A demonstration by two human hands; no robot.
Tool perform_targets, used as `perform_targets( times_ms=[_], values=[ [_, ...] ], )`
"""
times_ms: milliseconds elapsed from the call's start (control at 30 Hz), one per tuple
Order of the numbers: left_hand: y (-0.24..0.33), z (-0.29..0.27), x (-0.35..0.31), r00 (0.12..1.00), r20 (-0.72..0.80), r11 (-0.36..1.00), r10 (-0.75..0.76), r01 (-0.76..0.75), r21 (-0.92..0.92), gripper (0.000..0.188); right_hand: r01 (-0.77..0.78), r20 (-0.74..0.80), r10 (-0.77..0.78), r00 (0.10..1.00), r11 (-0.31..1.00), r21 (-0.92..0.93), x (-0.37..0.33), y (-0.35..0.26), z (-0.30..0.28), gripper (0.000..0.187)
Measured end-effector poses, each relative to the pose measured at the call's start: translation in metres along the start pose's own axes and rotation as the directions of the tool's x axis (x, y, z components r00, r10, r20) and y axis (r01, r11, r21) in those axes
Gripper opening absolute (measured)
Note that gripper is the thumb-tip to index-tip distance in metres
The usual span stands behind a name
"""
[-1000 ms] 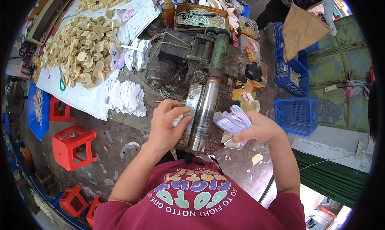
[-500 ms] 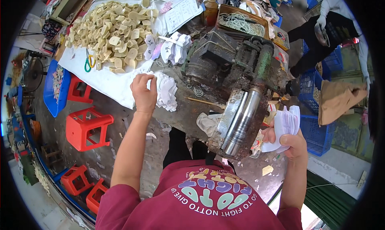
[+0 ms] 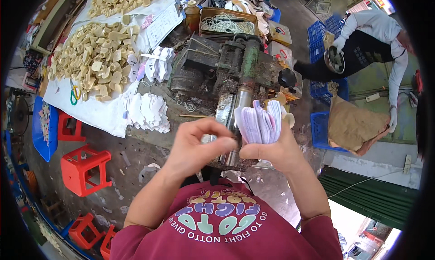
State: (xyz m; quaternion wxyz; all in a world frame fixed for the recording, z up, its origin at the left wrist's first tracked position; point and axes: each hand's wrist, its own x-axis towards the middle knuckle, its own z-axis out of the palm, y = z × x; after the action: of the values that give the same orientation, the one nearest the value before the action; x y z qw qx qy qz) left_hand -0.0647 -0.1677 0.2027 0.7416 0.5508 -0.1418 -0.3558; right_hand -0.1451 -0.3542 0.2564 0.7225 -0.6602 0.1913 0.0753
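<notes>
My right hand [image 3: 276, 153] grips a thick stack of thin white and lilac cut pieces [image 3: 259, 124], fanned at the top, in front of the machine's metal roller [image 3: 243, 98]. Close to its left, my left hand [image 3: 199, 146] is curled, thumb and forefinger drawn together; nothing shows between them. White cut pieces [image 3: 147, 113] lie in an overlapping pile at the table's near edge. Behind them stands a banded bundle of white pieces [image 3: 158, 64]. The greasy roller machine [image 3: 213, 60] fills the middle of the bench.
Beige moulded pieces [image 3: 93, 56] heap on a white sheet [image 3: 54, 90]. Red stools [image 3: 86, 169] and a blue tray [image 3: 44, 135] stand left. A gloved person [image 3: 367, 42] at right holds a metal bowl [image 3: 334, 58] and brown sacking [image 3: 358, 124] near blue crates [image 3: 319, 126].
My left hand has left the white pile and come over beside the stack. My right hand has brought the stack inward, before the roller. The view has shifted right, showing more of the other person.
</notes>
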Motion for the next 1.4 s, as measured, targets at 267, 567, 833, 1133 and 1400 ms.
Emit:
perform_targets(
  times_ms=[267,567,833,1133,1400],
  values=[
    [-0.005,0.023,0.000,0.990,0.125,0.976,-0.062,0.087,-0.199,0.010,-0.034,-0.012,0.036,0.999,0.994,0.102,-0.008,0.014,-0.020,0.065],
    [-0.008,0.029,0.003,0.999,0.021,0.984,-0.039,0.035,0.174,0.014,-0.100,0.236,0.086,0.968,0.994,0.047,-0.021,-0.004,-0.049,0.091],
    [-0.054,-0.012,0.009,0.890,-0.094,0.602,0.446,-0.221,0.767,0.024,-0.306,0.183,0.449,0.875,0.804,-0.510,0.010,0.004,-0.081,0.045],
    [-0.077,-0.051,0.022,0.823,-0.397,0.846,0.405,-0.173,0.505,0.005,-0.230,0.060,0.228,0.972,0.973,0.020,0.016,0.006,-0.066,0.064],
    [-0.096,-0.230,0.012,0.722,-0.228,0.140,0.653,0.181,0.973,0.009,-0.162,0.149,0.123,0.981,0.943,0.290,0.012,0.026,-0.059,0.066]
  ],
)
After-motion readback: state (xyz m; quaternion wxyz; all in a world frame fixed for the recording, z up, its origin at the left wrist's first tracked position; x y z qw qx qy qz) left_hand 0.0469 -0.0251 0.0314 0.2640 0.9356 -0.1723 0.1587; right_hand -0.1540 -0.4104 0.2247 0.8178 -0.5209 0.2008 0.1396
